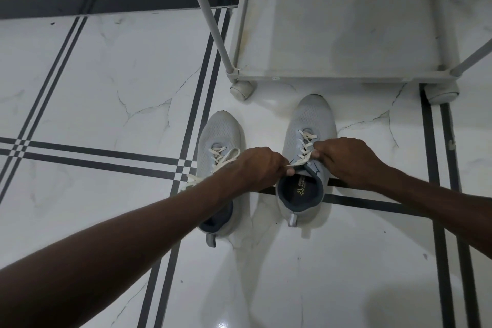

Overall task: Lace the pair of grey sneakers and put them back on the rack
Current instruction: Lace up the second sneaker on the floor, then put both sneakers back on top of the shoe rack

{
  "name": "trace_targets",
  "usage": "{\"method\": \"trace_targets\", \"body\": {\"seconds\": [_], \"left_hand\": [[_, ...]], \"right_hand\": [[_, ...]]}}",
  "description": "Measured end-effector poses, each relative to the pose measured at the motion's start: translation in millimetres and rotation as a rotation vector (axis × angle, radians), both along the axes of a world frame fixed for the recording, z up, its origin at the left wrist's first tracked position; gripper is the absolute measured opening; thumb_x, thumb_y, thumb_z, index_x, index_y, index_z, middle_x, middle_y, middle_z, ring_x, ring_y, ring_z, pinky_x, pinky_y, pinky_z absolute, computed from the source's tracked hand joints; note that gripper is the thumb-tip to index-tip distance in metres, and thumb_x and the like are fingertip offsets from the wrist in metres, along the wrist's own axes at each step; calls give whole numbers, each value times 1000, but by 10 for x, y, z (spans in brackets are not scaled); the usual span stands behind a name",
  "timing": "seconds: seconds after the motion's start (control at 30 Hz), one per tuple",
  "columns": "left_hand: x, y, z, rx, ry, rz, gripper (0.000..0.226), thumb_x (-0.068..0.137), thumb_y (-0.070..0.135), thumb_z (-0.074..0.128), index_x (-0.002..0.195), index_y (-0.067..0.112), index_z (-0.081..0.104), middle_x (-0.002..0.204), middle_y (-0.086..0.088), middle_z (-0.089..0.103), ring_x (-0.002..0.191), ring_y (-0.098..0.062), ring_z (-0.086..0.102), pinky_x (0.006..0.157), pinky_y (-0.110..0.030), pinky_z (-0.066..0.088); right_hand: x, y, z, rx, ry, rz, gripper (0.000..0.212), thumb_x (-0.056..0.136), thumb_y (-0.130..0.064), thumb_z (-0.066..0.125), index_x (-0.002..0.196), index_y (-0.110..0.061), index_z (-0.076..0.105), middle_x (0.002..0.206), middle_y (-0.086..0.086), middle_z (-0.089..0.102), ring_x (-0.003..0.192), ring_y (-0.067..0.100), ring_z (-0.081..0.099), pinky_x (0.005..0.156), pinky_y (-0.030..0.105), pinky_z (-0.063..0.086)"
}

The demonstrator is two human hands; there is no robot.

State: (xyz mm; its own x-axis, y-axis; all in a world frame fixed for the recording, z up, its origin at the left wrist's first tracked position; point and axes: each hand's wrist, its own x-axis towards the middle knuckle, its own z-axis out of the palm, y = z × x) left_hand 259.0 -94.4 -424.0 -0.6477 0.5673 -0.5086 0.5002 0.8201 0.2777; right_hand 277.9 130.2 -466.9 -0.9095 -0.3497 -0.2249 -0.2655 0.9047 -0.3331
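Cream flat lace (302, 161), pinched at both ends and drawn taut across the throat of the right-hand grey sneaker (306, 168). Left hand (259, 165) closed on the lace end just beside the collar, thumb and fingers folded round it; right hand (348, 158) closed on the other end at the upper eyelets, knuckles up, fingertips hidden under the hand. Pulled apart like this, most likely to take up slack through the crossings before tying off.

Just beyond the grip, toward the toe: neat crossings already running through the lower eyelets of this shoe. Just below the grip: open dark blue collar and insole, with a yellow-green logo mark and a line of small pale print beside it, too small to read. Grey pull tab at the heel.

Beside the left hand, under the left forearm: second grey sneaker (219, 146), laced through its eyelets, with a loop and loose ends spilling off to its outer side, so seemingly not tied. Heel partly hidden by the arm. Both shoes set toes forward on the white marble-look floor tiles (106, 82) with dark stripe lines, parallel and slightly apart, probably to keep each within easy reach.

Farther out, ahead of the toes: pale grey shoe rack (332, 77) on stubby feet, lowest shelf bare, tube uprights rising out of view. Near enough to the right-hand shoe's toe for a short lift once lacing finishes. Neither shoe on the rack yet.
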Motion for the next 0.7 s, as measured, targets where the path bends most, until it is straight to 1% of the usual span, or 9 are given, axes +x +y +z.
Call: {"method": "trace_targets", "body": {"seconds": [0.13,0.2,0.23,0.3,0.4,0.47,0.57,0.63,0.7], "left_hand": [[-140,-282,236,85,58,166,70,86,76,39,117,17,62,114,-7,67,101,-21,61,80,-36,49],[-219,-606,382,76,29,265,80,82,75,48,135,16,52,134,-10,59,118,-23,57,96,-42,50],[-239,-794,455,21,-16,313,86,79,73,56,141,14,45,141,-11,54,124,-25,54,100,-43,48],[-197,-1137,554,-145,-217,398,90,75,61,73,142,10,41,143,-10,52,126,-27,53,100,-36,46],[111,-1512,475,-253,-522,539,78,72,46,83,133,11,50,135,-3,59,123,-24,55,97,-30,44],[377,-1599,269,-58,-550,716,76,65,44,87,126,16,53,123,2,64,116,-20,60,95,-34,51],[647,-1506,-21,80,-292,903,56,68,31,85,114,22,55,102,8,64,90,-12,62,71,-22,49],[720,-1413,-134,128,-183,953,50,69,29,78,115,22,59,104,4,69,92,-17,65,77,-28,53],[762,-1343,-150,184,-150,987,49,68,26,73,115,22,62,99,5,69,90,-16,65,73,-20,53]], "right_hand": [[211,-60,307,-127,275,-173,43,85,-42,64,117,-14,57,114,8,61,102,30,54,84,41,41],[475,-121,447,-242,366,-342,35,85,-38,68,105,-11,58,99,6,59,90,27,52,76,40,41],[604,-161,499,-285,297,-453,33,85,-40,68,98,-12,56,91,3,58,84,24,52,70,37,41],[754,-222,433,-372,-98,-713,43,79,-50,72,97,-15,55,89,2,61,83,22,58,65,33,41],[740,-322,286,-485,-563,-852,73,62,-63,77,114,-17,55,103,2,66,97,24,65,83,42,54],[668,-386,213,-477,-576,-850,63,64,-53,80,109,-16,57,99,2,66,95,27,67,86,49,56],[601,-485,155,-372,-525,-798,42,69,-39,77,96,-14,56,92,7,67,86,31,67,81,50,56],[599,-557,163,-328,-507,-758,35,73,-32,74,97,-12,56,92,8,66,87,32,65,80,45,54],[606,-623,146,-333,-489,-704,31,76,-25,73,98,-11,58,93,9,65,88,30,61,75,39,49]]}}
